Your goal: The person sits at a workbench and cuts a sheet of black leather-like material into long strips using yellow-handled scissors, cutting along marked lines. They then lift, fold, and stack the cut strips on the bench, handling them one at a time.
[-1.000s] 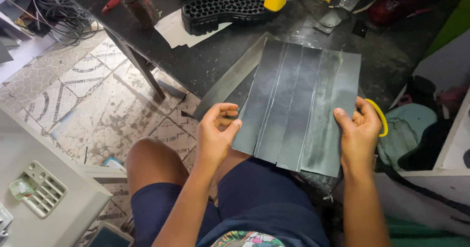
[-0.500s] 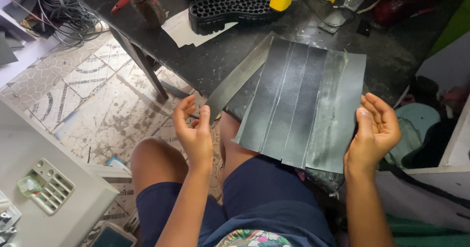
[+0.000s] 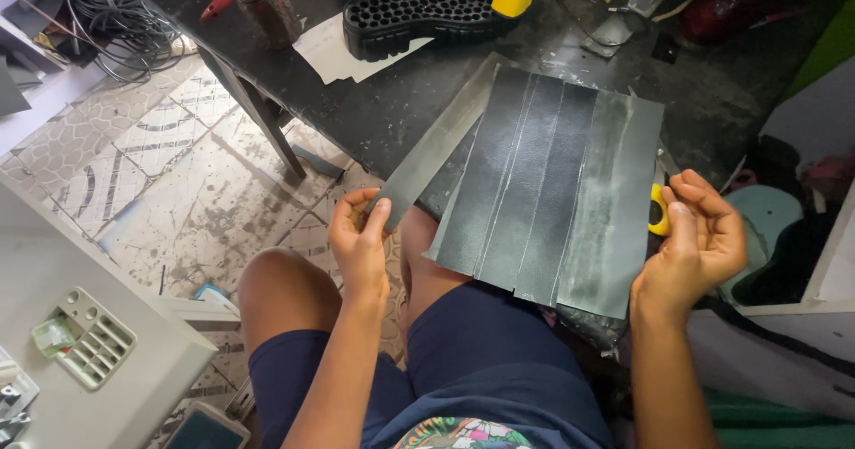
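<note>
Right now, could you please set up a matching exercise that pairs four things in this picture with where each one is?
Things:
1. narrow dark strip
2. black shoe sole
3. yellow-handled tool
4. dark cut sheet

Places:
A. at the far edge of the dark table, on white paper
B. pinched at its lower end by the left hand
C. lying over the table edge and the lap, between the two hands
D. beside the right hand, at the sheet's right edge

Pairs: 1-B, 2-A, 3-D, 4-C
</note>
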